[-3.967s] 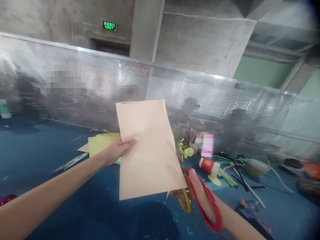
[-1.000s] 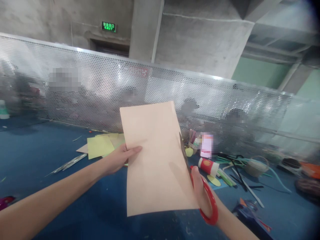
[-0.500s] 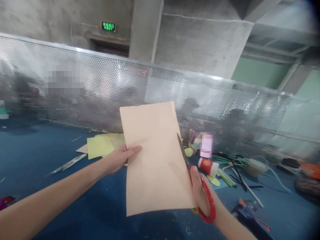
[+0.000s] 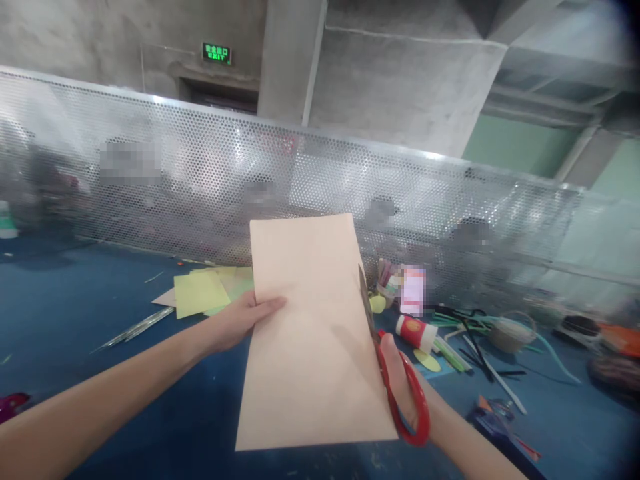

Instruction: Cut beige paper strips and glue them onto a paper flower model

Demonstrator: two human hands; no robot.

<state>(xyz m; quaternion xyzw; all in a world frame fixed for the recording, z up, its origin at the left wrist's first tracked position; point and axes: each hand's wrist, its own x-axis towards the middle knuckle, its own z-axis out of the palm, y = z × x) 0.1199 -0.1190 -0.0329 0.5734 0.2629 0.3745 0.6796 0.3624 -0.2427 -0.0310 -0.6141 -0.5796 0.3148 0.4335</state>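
In the middle of the frame, a cream sheet of paper (image 4: 310,360) is held up over the blue table (image 4: 165,407), its face turned toward the viewer and its lower edge wider than its upper one. At its left edge, the left hand (image 4: 247,317) pinches it, the thumb laid flat across the front and the other fingers hidden behind. Right of centre and lower down, the right hand (image 4: 400,373) has its thumb through the red handle of the scissors (image 4: 424,417); its remaining fingers are out of sight, so how they grip cannot be told. A dark blade runs up along the sheet's right edge, and how far the blades are parted is unclear. Left of centre, beyond the left forearm, yellow sheets (image 4: 197,295) overlap on the table, with silvery strips (image 4: 133,330) just below them. To the right of the scissors lies a red and white cup (image 4: 416,333) on its side, beside a yellow disc (image 4: 427,361); farther right stands a small basket (image 4: 511,335). Across the frame behind everything runs a perforated metal screen (image 4: 195,167), and at upper left a green exit sign (image 4: 217,53) glows.
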